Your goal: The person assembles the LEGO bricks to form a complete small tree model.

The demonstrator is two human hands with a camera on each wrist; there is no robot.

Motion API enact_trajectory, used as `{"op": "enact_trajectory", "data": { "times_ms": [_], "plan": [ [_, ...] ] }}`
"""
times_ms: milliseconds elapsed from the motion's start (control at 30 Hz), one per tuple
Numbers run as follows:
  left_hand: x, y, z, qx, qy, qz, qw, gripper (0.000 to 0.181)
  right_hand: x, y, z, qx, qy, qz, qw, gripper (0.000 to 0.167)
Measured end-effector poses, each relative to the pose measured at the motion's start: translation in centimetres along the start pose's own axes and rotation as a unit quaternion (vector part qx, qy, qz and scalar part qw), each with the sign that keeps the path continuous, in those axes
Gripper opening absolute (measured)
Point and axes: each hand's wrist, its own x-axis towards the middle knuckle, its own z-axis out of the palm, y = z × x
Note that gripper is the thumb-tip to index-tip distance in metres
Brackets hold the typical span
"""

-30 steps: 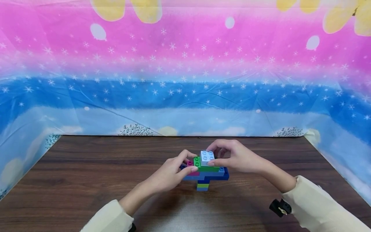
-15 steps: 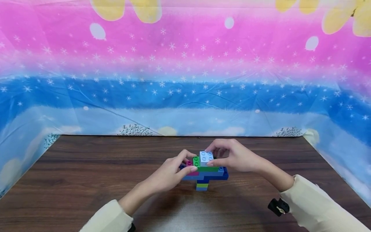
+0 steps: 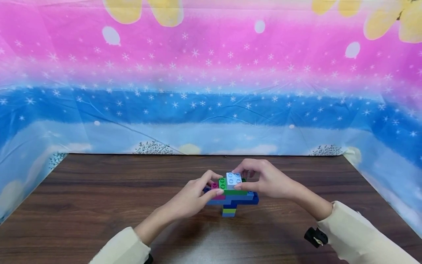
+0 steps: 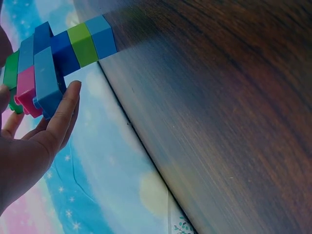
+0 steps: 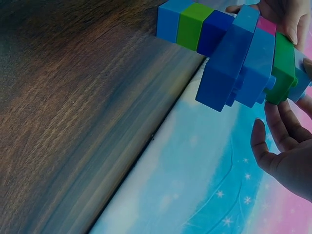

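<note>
A stack of toy building bricks stands upright on the table, narrow at its foot and wide on top. Its foot has a blue and a lime green brick [image 4: 82,46]; above lie dark blue and mid-blue bricks, a pink brick [image 3: 215,185] and a long green brick [image 3: 235,192]. My left hand [image 3: 191,198] holds the stack's upper left side, thumb in front and fingers behind. On top of the green brick is a pale blue brick [image 3: 233,179], pinched between thumb and fingers of my right hand [image 3: 271,181]. The right hand's other fingers touch or hover by the green end.
The dark wooden table [image 3: 115,183] runs back to a pink and blue patterned cloth [image 3: 211,73], which also borders both sides. A small black device [image 3: 315,236] hangs at the right sleeve's cuff.
Both hands keep their holds. The pale blue brick seems to sit very slightly lower on the stack, while the whole head view drifts a little to the left.
</note>
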Motion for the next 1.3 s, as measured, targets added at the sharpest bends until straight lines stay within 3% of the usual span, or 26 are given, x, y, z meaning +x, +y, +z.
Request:
{"op": "enact_trajectory", "data": {
  "times_ms": [567,1000,1300],
  "plan": [
    [0.0,0.0,-0.1,0.003,-0.004,-0.003,1.0000,0.032,-0.6,0.3,0.2,0.033,0.001,0.021,0.9992,0.029],
    [-0.1,-0.1,0.0,-0.002,-0.002,-0.008,1.0000,0.034,-1.9,1.5,0.5,0.045,-0.015,0.058,0.9972,0.044],
    [-0.4,-0.5,-0.2,0.020,-0.010,0.015,0.9996,0.042,-3.2,2.6,1.4,0.049,-0.023,0.087,0.9948,0.047]
  ]
}}
